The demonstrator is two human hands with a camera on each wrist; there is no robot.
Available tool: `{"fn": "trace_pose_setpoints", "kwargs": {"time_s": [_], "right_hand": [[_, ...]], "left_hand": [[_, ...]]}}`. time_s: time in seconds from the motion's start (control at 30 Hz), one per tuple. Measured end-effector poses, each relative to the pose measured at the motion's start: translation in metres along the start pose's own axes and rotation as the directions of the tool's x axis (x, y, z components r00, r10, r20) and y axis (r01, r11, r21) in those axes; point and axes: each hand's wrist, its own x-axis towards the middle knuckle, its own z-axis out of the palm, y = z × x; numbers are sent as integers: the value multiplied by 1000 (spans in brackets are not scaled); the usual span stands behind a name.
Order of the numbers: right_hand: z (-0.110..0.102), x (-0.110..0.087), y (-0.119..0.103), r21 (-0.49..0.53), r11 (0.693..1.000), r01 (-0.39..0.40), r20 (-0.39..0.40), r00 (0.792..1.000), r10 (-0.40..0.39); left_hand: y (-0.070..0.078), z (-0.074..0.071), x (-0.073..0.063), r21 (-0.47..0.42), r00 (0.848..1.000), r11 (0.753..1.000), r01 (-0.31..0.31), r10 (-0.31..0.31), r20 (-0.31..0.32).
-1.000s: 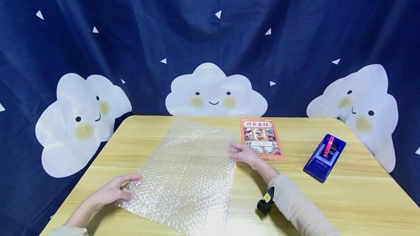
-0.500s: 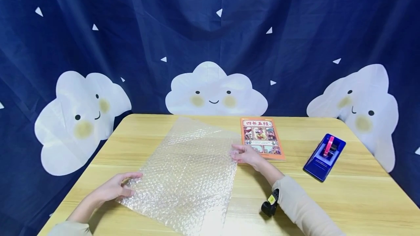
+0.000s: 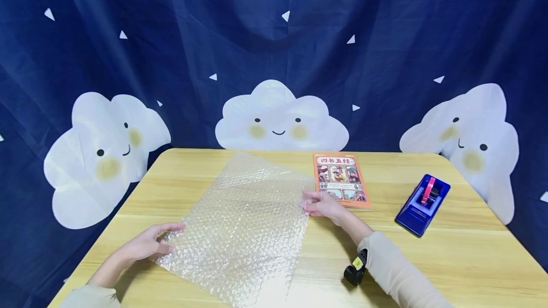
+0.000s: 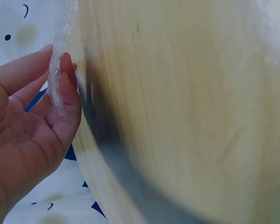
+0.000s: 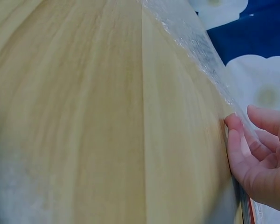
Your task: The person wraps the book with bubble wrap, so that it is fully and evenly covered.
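A clear sheet of bubble wrap (image 3: 244, 217) spreads over the wooden table, its near end running out of the head view. My left hand (image 3: 147, 243) pinches its left corner; in the left wrist view the sheet's edge (image 4: 56, 70) passes between thumb and fingers. On the opposite side, my right hand (image 3: 326, 206) grips the right edge, and in the right wrist view the film (image 5: 200, 58) runs in between thumb and fingers. An orange book (image 3: 342, 179) with pictures on its cover lies just beyond the right hand.
A blue tape dispenser (image 3: 423, 205) with a roll of red tape sits on the right of the wooden table (image 3: 462, 260). A black wrist camera (image 3: 355, 270) hangs below the right sleeve. Behind the table's far edge hangs a dark blue curtain (image 3: 257, 27) with cloud prints.
My right hand has shifted slightly to the right with its edge of the bubble wrap. The left hand stays nearly where it was, and both keep their hold. Book and dispenser have not moved.
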Motion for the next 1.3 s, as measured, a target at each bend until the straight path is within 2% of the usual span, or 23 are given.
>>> {"fn": "trace_pose_setpoints", "kwargs": {"time_s": [0.1,0.2,0.33,0.43,0.5,0.67,0.73,0.97,1.17,1.23,1.3], "right_hand": [[0,-2,-1,11,999,-31,-6,1000,31],[1,-4,-2,21,998,-51,-11,999,51],[-1,-6,-2,2,999,-44,4,999,44],[-2,-6,-1,-17,1000,-27,23,999,27],[-4,-5,1,-23,1000,-20,27,999,21],[-6,-5,4,-27,999,-19,32,999,20],[-7,-6,4,-27,999,-18,33,999,19],[-13,-9,6,-97,995,9,11,1000,-8],[-15,-10,8,-96,995,21,16,1000,-20],[-15,-10,8,-88,996,27,20,999,-26],[-15,-11,8,-88,996,32,26,999,-30]], "left_hand": [[0,-1,0,7,1000,1000,-10,10,-18],[-2,-3,2,35,998,997,-67,68,-18],[-4,-6,3,89,989,985,-149,150,-6],[-4,-6,3,104,986,981,-163,165,-7],[-4,-5,3,93,989,985,-145,147,-8],[-1,-4,1,23,1000,999,-29,29,-1],[-1,-4,1,6,1000,1000,-5,5,0],[-4,-1,-1,29,999,1000,-11,13,-51],[-7,0,-2,159,987,986,-54,76,-138],[-7,0,-4,200,982,979,-42,77,-172],[-7,0,-5,214,975,977,1,47,-219]]}}
